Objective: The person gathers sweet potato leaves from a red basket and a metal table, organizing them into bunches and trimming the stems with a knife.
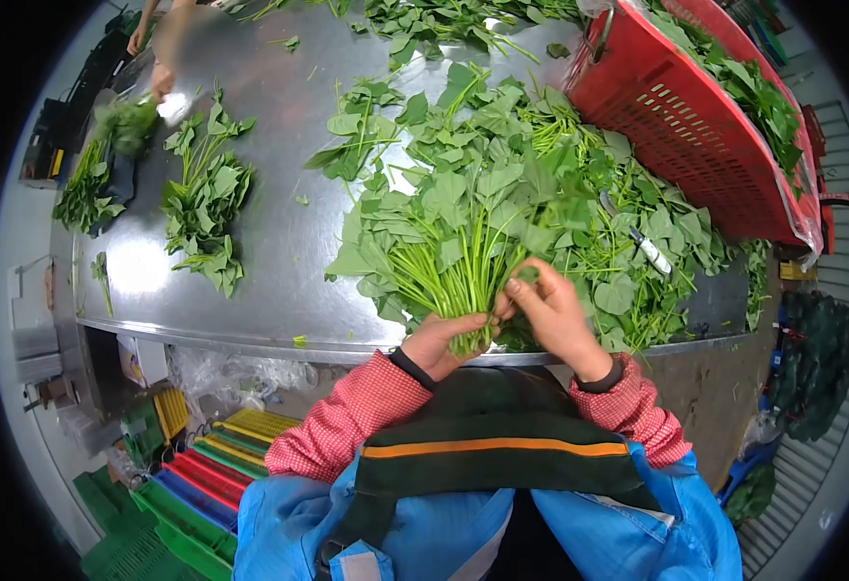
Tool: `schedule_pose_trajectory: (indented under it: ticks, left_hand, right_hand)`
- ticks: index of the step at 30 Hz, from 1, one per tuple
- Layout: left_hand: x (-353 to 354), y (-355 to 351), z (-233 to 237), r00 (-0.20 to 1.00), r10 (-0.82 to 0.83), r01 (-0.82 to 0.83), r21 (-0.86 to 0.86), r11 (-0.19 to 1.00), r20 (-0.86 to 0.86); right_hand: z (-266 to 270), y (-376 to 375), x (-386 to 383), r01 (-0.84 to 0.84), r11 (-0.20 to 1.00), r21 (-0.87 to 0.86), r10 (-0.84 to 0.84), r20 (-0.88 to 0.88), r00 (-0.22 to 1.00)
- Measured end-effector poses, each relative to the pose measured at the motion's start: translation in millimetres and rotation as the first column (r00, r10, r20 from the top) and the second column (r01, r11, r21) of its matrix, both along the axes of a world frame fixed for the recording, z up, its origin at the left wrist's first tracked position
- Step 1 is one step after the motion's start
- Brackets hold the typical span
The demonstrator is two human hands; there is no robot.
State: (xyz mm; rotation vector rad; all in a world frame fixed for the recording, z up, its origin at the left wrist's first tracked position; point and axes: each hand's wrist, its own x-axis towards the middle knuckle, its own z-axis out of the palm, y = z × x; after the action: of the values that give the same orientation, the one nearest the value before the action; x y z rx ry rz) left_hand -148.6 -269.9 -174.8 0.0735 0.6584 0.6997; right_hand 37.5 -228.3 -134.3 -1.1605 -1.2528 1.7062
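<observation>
A bunch of leafy green stems [444, 257] is gripped near its lower ends by my left hand [436, 344], its fingers wrapped round the stalks. On the right side of the same bunch, my right hand [552, 315] has thumb and fingers pinched together at a stem with a leaf. The leaves fan out away from me above the table's front edge. Loose greens [618, 290] lie behind and to the right of the hands. Among them rests a knife with a white handle [651, 252].
A red crate [705, 126] of greens leans at the right of the metal table [289, 242]. Another bunch [206, 198] lies to the left. At the far left, a co-worker's hand [162, 80] is near more greens. Colored crates [201, 484] stand below left.
</observation>
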Motion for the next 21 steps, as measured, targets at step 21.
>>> schedule_pose_trajectory:
  ticks: [21]
  left_hand:
    - [-1, -4, -1, 0.984, 0.101, -0.089, -0.091, 0.992, 0.149]
  right_hand:
    - [29, 18, -3, -0.242, 0.961, 0.133, 0.201, 0.266, 0.943]
